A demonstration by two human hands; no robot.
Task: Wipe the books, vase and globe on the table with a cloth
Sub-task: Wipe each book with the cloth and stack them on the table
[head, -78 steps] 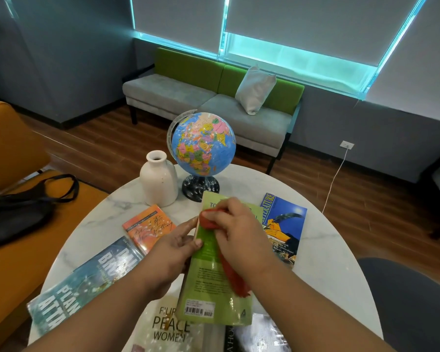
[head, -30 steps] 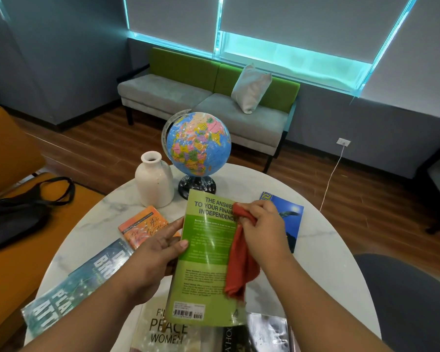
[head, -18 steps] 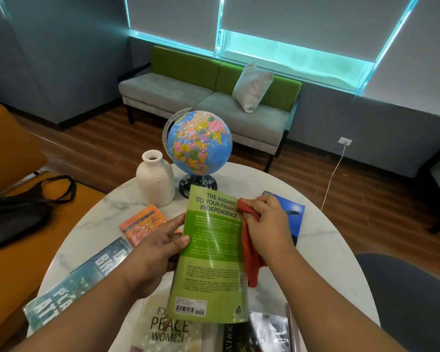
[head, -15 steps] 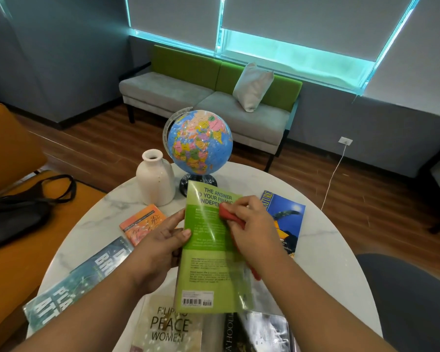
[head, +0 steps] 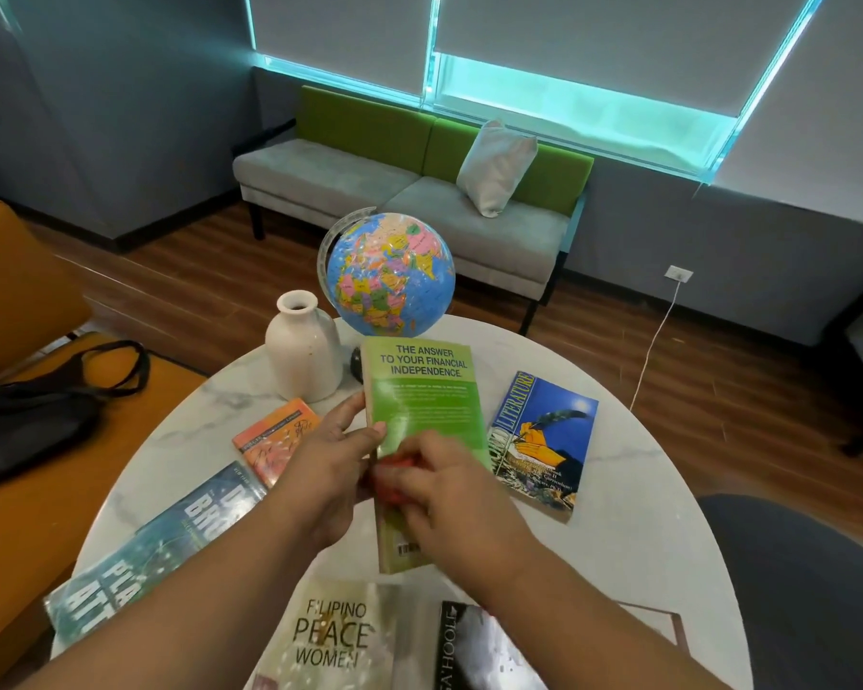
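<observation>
Item 1, green book (head: 422,395): back cover up, tilted, held above centre of table (head: 619,515); top edge overlaps globe's base in view; header "THE ANSWER TO YOUR FINANCIAL INDEPENDENCE" legible
Item 2, left hand (head: 327,473): grips bk's left edge, thumb on cover, fingers curled behind
Item 3, right hand (head: 452,495): motion-blurred; fingers curled over red cloth (head: 387,483), pressing it on lower half of cover
Item 4, red cloth: mostly hidden under rt hand, small patch shows btwn the two hands
Item 5, globe (head: 389,276): upright on stand, far side of table, just right of vase
Item 6, vase (head: 302,356): white, upright, far-left of table
Items 7–11, other bks flat on table: orange book (head: 275,440) left of hands; blue book (head: 544,440) ("LITERATURE") to the right; teal book (head: 160,540) at near-left rim; "Peace Women" book (head: 330,634) at near edge; black book (head: 474,649) beside it, partly out of frame
Off table: black bag (head: 26,415) on orange seat (head: 46,515), left; sofa (head: 394,191) w/ cushion (head: 497,166) under window
</observation>
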